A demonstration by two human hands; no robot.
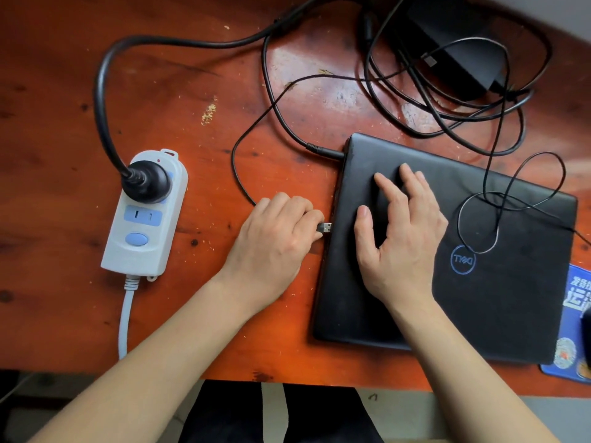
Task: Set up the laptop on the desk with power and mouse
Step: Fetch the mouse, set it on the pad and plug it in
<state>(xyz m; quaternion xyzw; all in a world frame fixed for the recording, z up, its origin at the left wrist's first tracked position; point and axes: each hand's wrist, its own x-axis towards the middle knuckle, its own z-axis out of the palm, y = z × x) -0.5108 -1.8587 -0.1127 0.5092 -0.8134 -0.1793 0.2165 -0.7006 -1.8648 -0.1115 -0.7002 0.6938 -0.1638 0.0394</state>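
Note:
A closed black laptop (499,282) lies on the red-brown desk (198,100), with a black power cable plugged into its far left corner (323,150). My right hand (399,238) rests flat on the lid with fingers spread. My left hand (278,241) pinches a USB plug (326,227) whose metal tip points at the laptop's left edge, just short of it. The thin mouse cable (499,215) loops over the lid. Only the edge of a dark mouse (586,334) shows at the right border, on a blue mouse pad (575,289).
A white and blue power strip (144,219) lies at the left with a thick black plug (145,182) in its top socket. The black power adapter (454,43) sits at the far right among tangled cables. The desk's front edge runs just above my lap.

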